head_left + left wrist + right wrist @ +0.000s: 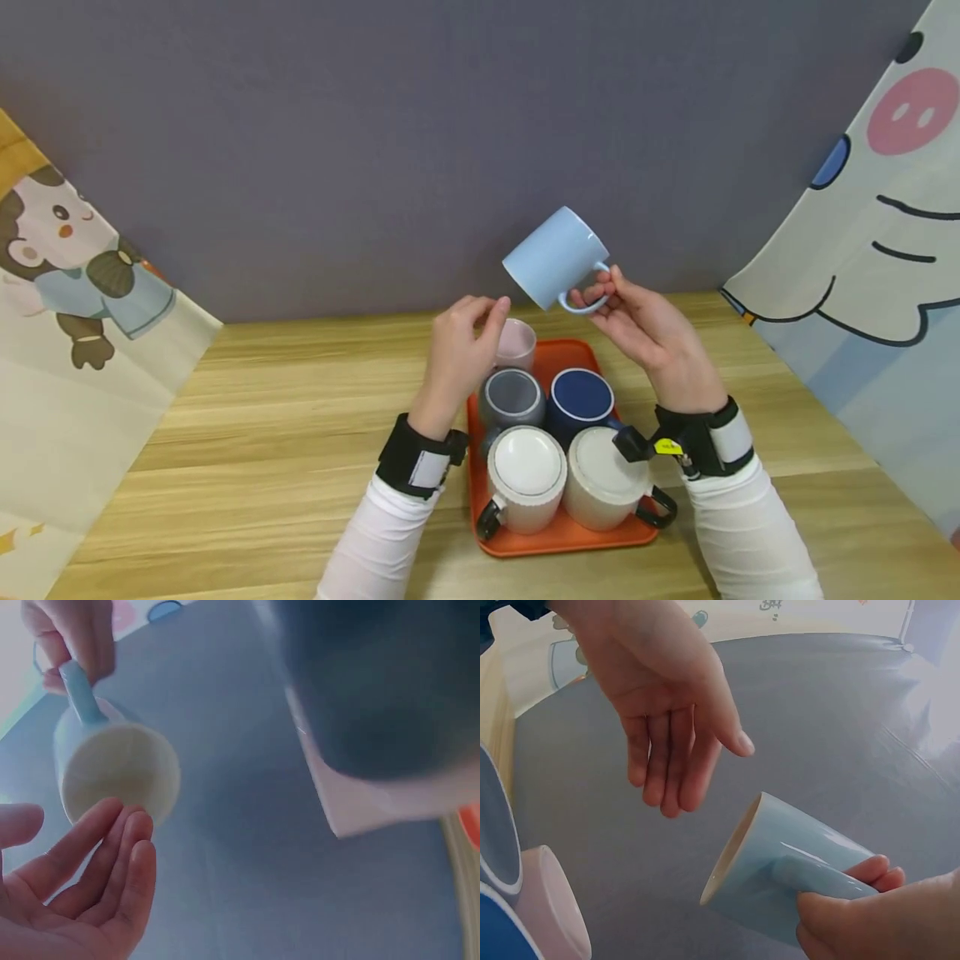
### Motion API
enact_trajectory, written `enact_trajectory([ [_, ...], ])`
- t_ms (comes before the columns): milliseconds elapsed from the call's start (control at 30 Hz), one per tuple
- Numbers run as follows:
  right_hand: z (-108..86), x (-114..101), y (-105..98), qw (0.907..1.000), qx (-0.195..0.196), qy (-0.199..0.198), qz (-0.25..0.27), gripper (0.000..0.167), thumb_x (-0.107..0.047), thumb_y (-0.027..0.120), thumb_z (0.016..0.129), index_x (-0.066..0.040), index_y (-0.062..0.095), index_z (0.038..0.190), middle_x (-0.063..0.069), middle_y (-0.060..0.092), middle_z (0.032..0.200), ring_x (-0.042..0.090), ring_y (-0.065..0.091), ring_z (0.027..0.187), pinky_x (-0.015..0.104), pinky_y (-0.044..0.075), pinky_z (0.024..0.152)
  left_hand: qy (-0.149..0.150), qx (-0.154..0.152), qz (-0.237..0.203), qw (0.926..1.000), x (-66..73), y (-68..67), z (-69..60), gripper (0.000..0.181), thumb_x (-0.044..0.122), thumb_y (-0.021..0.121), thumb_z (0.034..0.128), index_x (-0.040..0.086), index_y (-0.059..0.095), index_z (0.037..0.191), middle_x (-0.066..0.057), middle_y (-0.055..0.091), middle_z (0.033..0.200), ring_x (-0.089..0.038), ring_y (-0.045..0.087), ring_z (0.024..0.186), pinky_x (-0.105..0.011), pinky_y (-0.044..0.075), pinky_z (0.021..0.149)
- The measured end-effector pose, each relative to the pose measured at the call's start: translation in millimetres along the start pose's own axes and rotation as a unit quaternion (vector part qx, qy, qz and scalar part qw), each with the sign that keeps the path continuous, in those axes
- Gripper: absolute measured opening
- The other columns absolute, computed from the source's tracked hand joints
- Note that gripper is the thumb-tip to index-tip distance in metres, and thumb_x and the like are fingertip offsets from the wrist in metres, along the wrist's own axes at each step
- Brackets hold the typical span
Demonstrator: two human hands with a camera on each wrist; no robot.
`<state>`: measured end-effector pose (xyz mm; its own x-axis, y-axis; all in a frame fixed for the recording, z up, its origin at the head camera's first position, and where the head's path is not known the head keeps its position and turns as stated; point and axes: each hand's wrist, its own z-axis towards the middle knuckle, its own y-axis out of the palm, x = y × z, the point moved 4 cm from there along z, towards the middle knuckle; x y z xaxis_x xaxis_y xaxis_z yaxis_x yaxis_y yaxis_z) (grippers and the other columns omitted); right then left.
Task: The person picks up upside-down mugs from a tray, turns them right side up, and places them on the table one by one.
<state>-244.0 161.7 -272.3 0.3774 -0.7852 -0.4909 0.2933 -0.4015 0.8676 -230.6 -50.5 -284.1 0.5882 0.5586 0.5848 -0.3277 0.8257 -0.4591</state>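
Observation:
A light blue mug [555, 257] is held in the air by my right hand [660, 346], which grips its handle. The mug is tilted, and its rim faces my left hand [459, 354]. That hand is apart from the mug, with loosely bent fingers and nothing held. In the left wrist view, its fingertips [139, 825] overlap the mug opening [124, 776]. Below both hands, an orange-red tray [558, 357] bears a pink mug [516, 342], a grey mug [513, 396], a navy mug [582, 396] and two whitish mugs with black handles [527, 467]. These mugs stand upside down.
The tray lies on a wood-grain table [300, 417]. A grey padded wall [337, 167] rises behind it. Cartoon-printed cloths hang on both sides, a figure [75, 242] on the left and a pink snout [911, 112] on the right.

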Motion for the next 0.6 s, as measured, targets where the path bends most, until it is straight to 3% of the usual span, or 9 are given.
enact_trajectory([
  [167, 3.4, 1, 5, 0.9998, 0.014, -0.007, 0.010, 0.014, -0.012, 0.041, 0.100, 0.001, 0.044, 0.104, 0.010, 0.049, 0.089, 0.022, 0.055, 0.084, 0.037, 0.050, 0.092, -0.025, -0.008, -0.032, 0.9991, 6.9, 2.1, 2.0, 0.033, 0.030, 0.055, 0.0958, 0.004, 0.073, 0.086, -0.007, 0.067, 0.078, -0.016, 0.060, 0.070, -0.027, 0.049, 0.065],
  [367, 7.7, 5, 14, 0.9997, 0.024, -0.003, 0.008, 0.013, -0.012, 0.043, 0.099, 0.000, 0.044, 0.104, 0.009, 0.048, 0.091, 0.021, 0.055, 0.084, 0.037, 0.050, 0.091, -0.068, -0.044, -0.061, 0.9949, 11.4, 6.2, 3.9, 0.033, 0.031, 0.054, 0.0961, 0.004, 0.073, 0.092, -0.008, 0.071, 0.086, -0.018, 0.065, 0.077, -0.028, 0.052, 0.068],
  [467, 9.9, 8, 20, 0.9998, 0.016, 0.002, 0.010, 0.013, -0.012, 0.043, 0.099, 0.000, 0.044, 0.102, 0.009, 0.047, 0.092, 0.021, 0.054, 0.084, 0.036, 0.050, 0.092, -0.098, -0.071, -0.075, 0.9898, 13.1, 7.1, 5.0, 0.035, 0.034, 0.053, 0.0965, 0.006, 0.073, 0.090, -0.009, 0.072, 0.085, -0.019, 0.065, 0.077, -0.030, 0.051, 0.067],
  [600, 12.0, 12, 27, 0.9999, 0.005, 0.007, 0.008, 0.015, -0.014, 0.042, 0.100, 0.001, 0.045, 0.099, 0.010, 0.046, 0.091, 0.021, 0.055, 0.083, 0.036, 0.050, 0.091, -0.144, -0.102, -0.117, 0.9773, 13.5, 9.6, 6.6, 0.039, 0.036, 0.052, 0.0971, 0.005, 0.073, 0.090, -0.011, 0.072, 0.086, -0.023, 0.065, 0.081, -0.032, 0.051, 0.072],
])
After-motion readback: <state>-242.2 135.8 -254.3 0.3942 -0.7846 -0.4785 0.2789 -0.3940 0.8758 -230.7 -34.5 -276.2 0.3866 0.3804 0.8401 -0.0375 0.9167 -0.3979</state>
